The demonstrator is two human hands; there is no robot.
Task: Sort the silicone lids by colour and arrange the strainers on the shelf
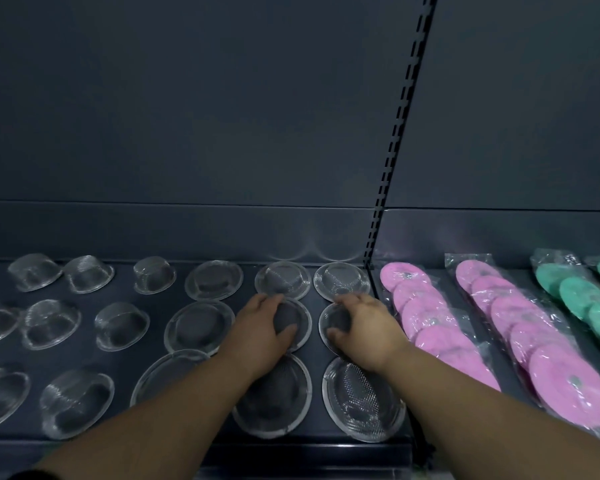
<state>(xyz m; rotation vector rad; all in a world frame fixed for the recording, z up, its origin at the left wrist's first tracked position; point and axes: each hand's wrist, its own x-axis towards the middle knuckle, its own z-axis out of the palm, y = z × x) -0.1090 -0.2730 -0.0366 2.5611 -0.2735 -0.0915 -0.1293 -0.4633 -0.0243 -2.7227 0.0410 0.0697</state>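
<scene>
Strainers [201, 323] rim to rim, one each under left hand [262, 327], right hand [364, 330]

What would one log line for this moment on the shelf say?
step: arranging strainers | left grip: holds mesh strainer | right grip: holds neighbouring strainer | pink lids, green lids: bagged, right bay

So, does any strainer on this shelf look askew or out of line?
Yes. The back-left strainer appears tilted and seems to touch its neighbour, while the others in that back row sit level.
</scene>
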